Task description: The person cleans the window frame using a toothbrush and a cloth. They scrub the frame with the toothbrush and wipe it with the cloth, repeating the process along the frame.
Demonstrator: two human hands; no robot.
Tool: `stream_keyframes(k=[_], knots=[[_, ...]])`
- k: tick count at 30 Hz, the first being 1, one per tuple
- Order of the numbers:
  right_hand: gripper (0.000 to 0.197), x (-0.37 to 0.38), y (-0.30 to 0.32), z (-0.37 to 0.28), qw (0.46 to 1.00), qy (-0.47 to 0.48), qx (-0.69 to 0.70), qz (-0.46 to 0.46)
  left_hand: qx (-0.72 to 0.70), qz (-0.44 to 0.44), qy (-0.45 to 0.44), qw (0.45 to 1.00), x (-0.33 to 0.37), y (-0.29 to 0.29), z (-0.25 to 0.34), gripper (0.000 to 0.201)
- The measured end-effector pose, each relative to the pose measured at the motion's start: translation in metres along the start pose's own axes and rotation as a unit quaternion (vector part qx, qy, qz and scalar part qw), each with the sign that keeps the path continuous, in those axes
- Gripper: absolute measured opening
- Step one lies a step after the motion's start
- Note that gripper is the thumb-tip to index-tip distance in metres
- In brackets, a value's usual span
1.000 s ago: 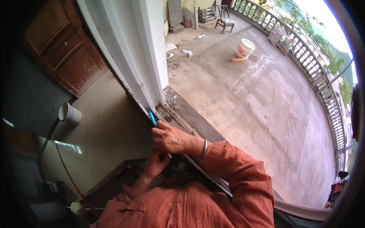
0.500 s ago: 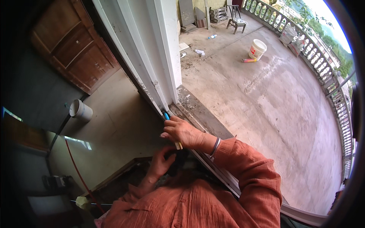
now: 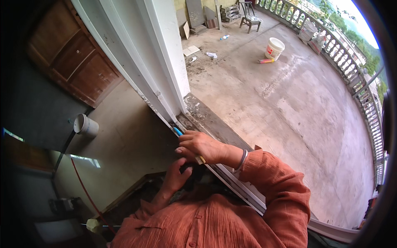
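— well, where is the blue-ended tool [image 3: 178, 131]?
— near the foot of the white frame [image 3: 140, 58], blue end toward the corner; contact cannot be confirmed.
— its hold?
— the right hand [image 3: 199, 145] is closed around its middle, presumably leaving both ends clear of the fingers for a narrow spot.
— and the left hand [image 3: 177, 175]?
— just below, thumb and fingers apart, nothing visible between them; perhaps placed for support.
— further out?
— the bottom track [image 3: 242, 188] runs past the right sleeve [image 3: 275, 173]. well apart, a white bucket [image 3: 273, 50] stands outside, a pinkish tube [image 3: 266, 61] beside it, likely set clear of the doorway.
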State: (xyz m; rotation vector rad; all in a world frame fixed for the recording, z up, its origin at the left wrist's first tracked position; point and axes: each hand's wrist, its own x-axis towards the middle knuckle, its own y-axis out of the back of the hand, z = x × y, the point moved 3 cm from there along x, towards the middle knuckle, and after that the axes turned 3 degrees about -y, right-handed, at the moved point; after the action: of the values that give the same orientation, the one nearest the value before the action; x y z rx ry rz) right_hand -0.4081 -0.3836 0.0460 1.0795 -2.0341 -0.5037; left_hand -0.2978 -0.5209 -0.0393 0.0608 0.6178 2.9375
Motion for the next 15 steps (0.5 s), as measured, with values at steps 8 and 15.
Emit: stream_keyframes(k=[8, 15], knots=[[0.027, 0.014, -0.009, 0.016, 0.999, -0.023, 0.025, 0.018, -0.112, 0.006, 0.048, 0.993, -0.005, 0.005, 0.007, 0.030], [0.043, 0.010, 0.028, 0.001, 0.923, -0.311, 0.221, -0.048, -0.095, 0.011, 0.087, 0.992, -0.012, 0.011, -0.008, 0.029]])
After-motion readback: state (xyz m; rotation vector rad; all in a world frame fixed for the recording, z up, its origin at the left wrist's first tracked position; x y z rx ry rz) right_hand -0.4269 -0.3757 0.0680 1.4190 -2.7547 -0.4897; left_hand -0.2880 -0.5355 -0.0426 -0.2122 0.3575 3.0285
